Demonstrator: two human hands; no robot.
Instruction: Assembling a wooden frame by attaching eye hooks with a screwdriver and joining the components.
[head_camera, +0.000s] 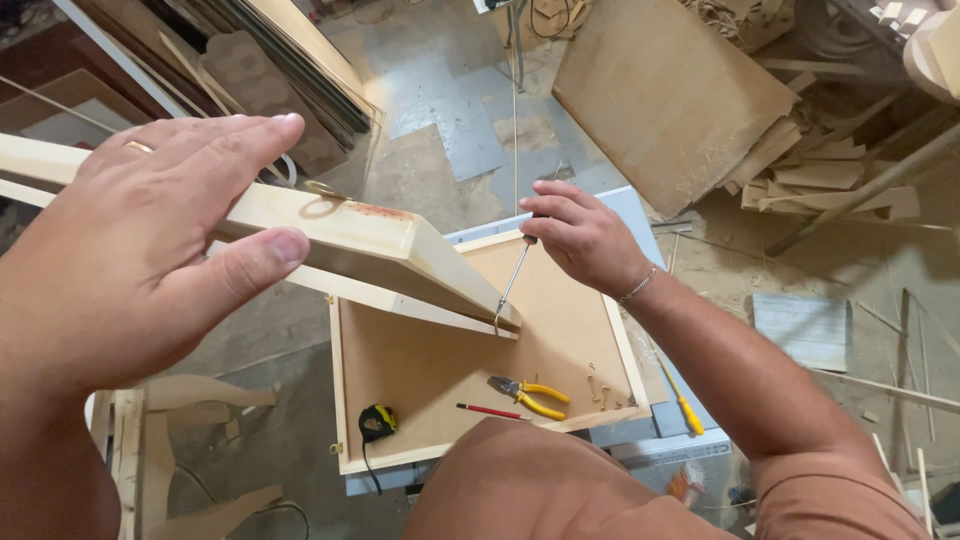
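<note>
My left hand (130, 250) grips the top of a pale wooden board (370, 245) that stands on edge and slants down to the right. My right hand (580, 235) is closed around a screwdriver (512, 275), its thin shaft pointing down to a small metal hook (497, 320) at the board's lower end. Under the board lies a shallow wooden tray-like frame (340, 400) with a brown panel bottom. Inside it rest yellow-handled pliers (530, 395), a red pencil (490, 411), a black and yellow tape measure (376, 421) and a few small metal hooks (597, 385).
A yellow-handled screwdriver (682, 405) lies on the light bench top right of the frame. A large brown panel (670, 90) lies on the dusty floor behind, with wood offcuts (830, 170) beside it. Boards lean at the upper left. A curved wooden piece (200, 395) stands at the lower left.
</note>
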